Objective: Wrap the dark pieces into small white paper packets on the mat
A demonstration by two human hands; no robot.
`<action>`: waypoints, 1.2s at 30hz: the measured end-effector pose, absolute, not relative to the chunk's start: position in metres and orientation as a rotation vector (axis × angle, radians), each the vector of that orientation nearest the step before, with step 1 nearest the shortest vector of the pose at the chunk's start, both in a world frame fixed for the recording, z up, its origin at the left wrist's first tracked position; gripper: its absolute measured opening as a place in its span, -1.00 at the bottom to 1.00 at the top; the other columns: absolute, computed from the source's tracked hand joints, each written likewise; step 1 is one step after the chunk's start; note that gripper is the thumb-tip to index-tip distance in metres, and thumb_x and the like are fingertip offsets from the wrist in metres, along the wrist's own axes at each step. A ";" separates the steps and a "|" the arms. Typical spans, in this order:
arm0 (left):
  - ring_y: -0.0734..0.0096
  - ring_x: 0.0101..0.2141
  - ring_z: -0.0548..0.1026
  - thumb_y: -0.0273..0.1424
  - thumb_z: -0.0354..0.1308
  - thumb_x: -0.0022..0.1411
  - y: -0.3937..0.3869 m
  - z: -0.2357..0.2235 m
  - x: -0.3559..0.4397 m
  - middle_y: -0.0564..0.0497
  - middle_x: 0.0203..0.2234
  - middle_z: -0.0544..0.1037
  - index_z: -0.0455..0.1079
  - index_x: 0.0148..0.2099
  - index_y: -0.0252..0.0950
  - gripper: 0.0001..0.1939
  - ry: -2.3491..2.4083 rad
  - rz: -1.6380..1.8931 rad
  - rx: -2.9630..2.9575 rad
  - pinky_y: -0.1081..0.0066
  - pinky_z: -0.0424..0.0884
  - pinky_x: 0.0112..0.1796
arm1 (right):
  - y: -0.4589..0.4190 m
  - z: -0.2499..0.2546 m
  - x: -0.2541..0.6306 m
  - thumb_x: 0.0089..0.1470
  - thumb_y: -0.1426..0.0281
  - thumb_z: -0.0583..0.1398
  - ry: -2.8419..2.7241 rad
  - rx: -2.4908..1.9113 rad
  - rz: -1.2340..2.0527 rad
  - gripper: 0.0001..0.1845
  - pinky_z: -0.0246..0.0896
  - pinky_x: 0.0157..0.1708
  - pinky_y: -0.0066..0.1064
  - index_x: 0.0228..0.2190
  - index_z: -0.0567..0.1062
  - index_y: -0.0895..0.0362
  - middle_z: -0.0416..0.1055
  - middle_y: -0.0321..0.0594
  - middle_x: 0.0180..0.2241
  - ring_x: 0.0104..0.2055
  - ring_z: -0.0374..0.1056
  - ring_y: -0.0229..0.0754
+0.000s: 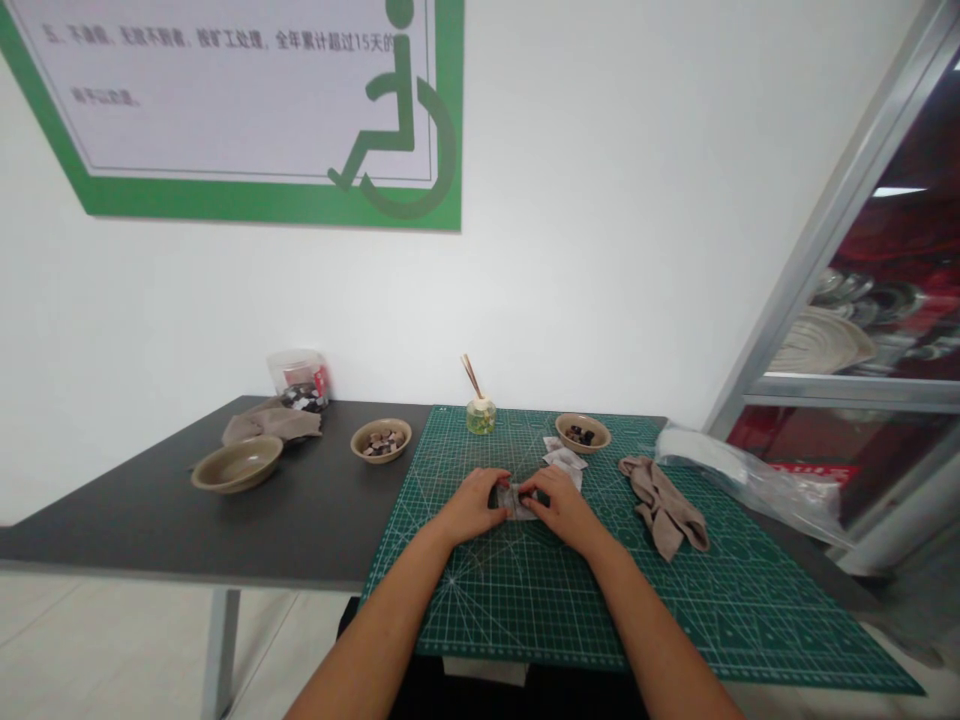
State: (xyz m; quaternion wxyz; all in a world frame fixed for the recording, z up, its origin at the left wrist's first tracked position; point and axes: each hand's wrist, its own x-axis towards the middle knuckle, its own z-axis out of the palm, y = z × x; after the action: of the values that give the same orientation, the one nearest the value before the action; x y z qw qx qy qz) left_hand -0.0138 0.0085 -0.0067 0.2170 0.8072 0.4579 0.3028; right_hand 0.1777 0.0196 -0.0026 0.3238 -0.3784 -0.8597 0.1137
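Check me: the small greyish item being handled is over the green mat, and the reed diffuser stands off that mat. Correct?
Not quite: the head view shows the reed diffuser standing on the green mat, not off it. The small greyish item is over the mat, as you say.

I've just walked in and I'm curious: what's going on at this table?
A person's left hand and right hand have their fingertips at a small greyish piece, too unclear to name, over the green mat. White slips and a bowl of dark bits lie beyond the right hand.
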 end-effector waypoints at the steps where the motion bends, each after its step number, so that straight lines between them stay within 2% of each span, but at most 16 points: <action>1: 0.22 -0.07 0.33 -0.46 0.20 -0.04 0.009 -0.007 -0.014 -0.08 -0.10 0.42 0.25 0.04 -0.31 -0.46 1.270 0.840 2.238 0.24 0.24 -0.02 | 0.019 -0.002 0.176 -0.03 0.53 0.19 -2.269 -0.978 0.287 -0.89 0.09 -0.21 -0.26 -0.39 0.47 0.12 0.40 -0.23 -0.41 -0.26 0.23 -0.13; 6: 0.21 -0.09 0.34 -0.46 0.21 -0.04 0.010 -0.009 -0.014 -0.09 -0.13 0.42 0.27 0.01 -0.33 -0.50 1.275 0.862 2.252 0.26 0.25 -0.04 | 0.018 -0.002 0.167 -0.06 0.56 0.21 -2.313 -0.930 0.266 -0.85 0.09 -0.19 -0.27 -0.37 0.46 0.13 0.41 -0.21 -0.36 -0.23 0.22 -0.13; 12: 0.23 -0.07 0.33 -0.45 0.20 -0.03 0.009 -0.008 -0.014 -0.08 -0.11 0.41 0.23 0.06 -0.32 -0.45 1.267 0.834 2.234 0.25 0.24 -0.01 | 0.024 -0.005 0.181 -0.05 0.53 0.20 -2.224 -1.055 0.264 -0.93 0.10 -0.21 -0.25 -0.43 0.46 0.16 0.40 -0.20 -0.43 -0.27 0.24 -0.12; 19: 0.22 -0.09 0.33 -0.45 0.21 -0.04 0.010 -0.008 -0.014 -0.09 -0.12 0.42 0.27 0.02 -0.33 -0.49 1.280 0.838 2.256 0.27 0.25 -0.04 | 0.019 -0.004 0.168 -0.07 0.58 0.20 -2.266 -0.957 0.292 -0.83 0.11 -0.19 -0.27 -0.37 0.45 0.14 0.42 -0.20 -0.36 -0.23 0.23 -0.13; 24: 0.23 -0.08 0.34 -0.46 0.21 -0.04 0.010 -0.009 -0.014 -0.09 -0.12 0.42 0.24 0.06 -0.35 -0.44 1.277 0.837 2.238 0.27 0.24 -0.02 | 0.021 -0.004 0.182 -0.05 0.54 0.19 -2.219 -1.003 0.341 -0.89 0.10 -0.21 -0.26 -0.41 0.46 0.14 0.42 -0.22 -0.40 -0.25 0.25 -0.13; 36: 0.21 -0.09 0.33 -0.46 0.21 -0.05 0.009 -0.007 -0.014 -0.08 -0.12 0.42 0.26 0.04 -0.33 -0.47 1.278 0.830 2.249 0.25 0.25 -0.03 | 0.020 -0.005 0.174 -0.07 0.55 0.20 -2.227 -0.974 0.335 -0.88 0.12 -0.23 -0.27 -0.40 0.44 0.13 0.41 -0.22 -0.39 -0.27 0.25 -0.13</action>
State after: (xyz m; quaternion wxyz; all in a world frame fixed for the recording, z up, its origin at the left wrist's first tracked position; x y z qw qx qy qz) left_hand -0.0142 0.0090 -0.0066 0.2109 0.8092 0.4600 0.2986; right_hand 0.1737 0.0196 -0.0051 0.3370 -0.3737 -0.8545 0.1285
